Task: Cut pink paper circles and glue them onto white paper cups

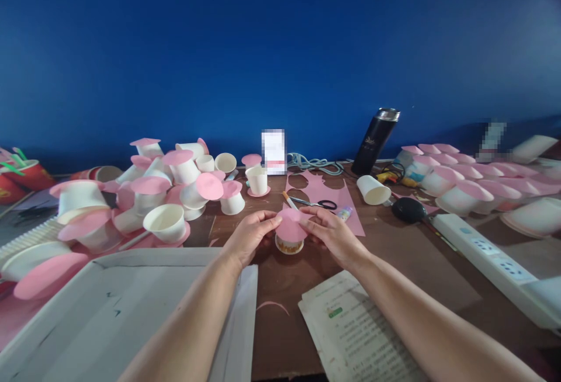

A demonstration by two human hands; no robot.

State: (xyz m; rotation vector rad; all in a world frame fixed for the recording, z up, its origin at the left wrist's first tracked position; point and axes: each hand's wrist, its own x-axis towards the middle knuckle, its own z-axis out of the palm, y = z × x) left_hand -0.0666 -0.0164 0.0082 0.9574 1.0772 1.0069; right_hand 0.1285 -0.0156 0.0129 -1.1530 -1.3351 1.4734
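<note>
A pink paper disc (291,225) lies between my hands, above a small round white item (290,246) with a brownish pattern, maybe a tape roll or cup. My left hand (250,236) pinches the disc's left edge between thumb and fingers. On its right edge, the thumb and fingers of my right hand (331,235) close in the same way. Just behind the hands are an orange-and-white pen (288,200), scissors with black handles (326,204), a glue stick (345,213) and a pink sheet with round cut-outs (354,209).
Many white paper cups (164,222) with pink discs crowd the left, beside a white box lid (144,294). More capped cups (464,198) and a power strip (491,262) sit right. A black bottle (374,141) stands behind; printed pages (355,329) lie in front.
</note>
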